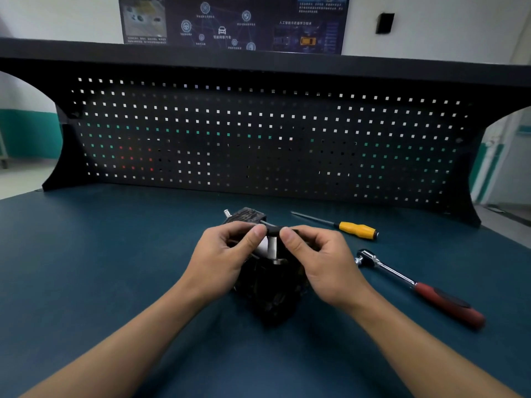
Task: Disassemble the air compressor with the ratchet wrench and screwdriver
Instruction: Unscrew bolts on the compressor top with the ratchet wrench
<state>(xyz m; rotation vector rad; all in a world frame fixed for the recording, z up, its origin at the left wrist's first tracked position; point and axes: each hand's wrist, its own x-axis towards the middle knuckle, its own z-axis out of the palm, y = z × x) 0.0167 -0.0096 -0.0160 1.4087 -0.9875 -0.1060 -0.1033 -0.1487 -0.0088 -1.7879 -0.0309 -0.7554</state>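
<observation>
The air compressor (pixel 270 294), a dark, blocky unit, sits on the blue workbench (pixel 115 254) at the middle of the view, straight in front of the person. A silver post (pixel 272 248) stands up from its top and carries a small black fitting (pixel 273 231). A short silver stub (pixel 227 213) pokes out at the unit's 11 o'clock corner.

Both hands meet over the top of the compressor. The left hand (pixel 227 254) comes in from 7 o'clock, its fingers curled over the far side, and its thumb tip presses the left end of the black fitting. The right hand (pixel 319 259) comes in from 5 o'clock and mirrors it, thumb tip on the right end and fingers curled behind. So each hand pinches the fitting. The fingertips behind it are hidden.

At 2 o'clock from the compressor, near but apart, lies the screwdriver (pixel 356 230), with its yellow handle to the right and its shaft pointing left. At 3 to 4 o'clock lies the ratchet wrench (pixel 416 285), its chrome head nearest the right hand and its red grip angled away toward the bench's right edge. Neither tool is touched.

At 12 o'clock a black pegboard (pixel 258 133) rises behind the bench under a dark shelf (pixel 258 57). A dark poster (pixel 230 21) hangs on the wall above.
</observation>
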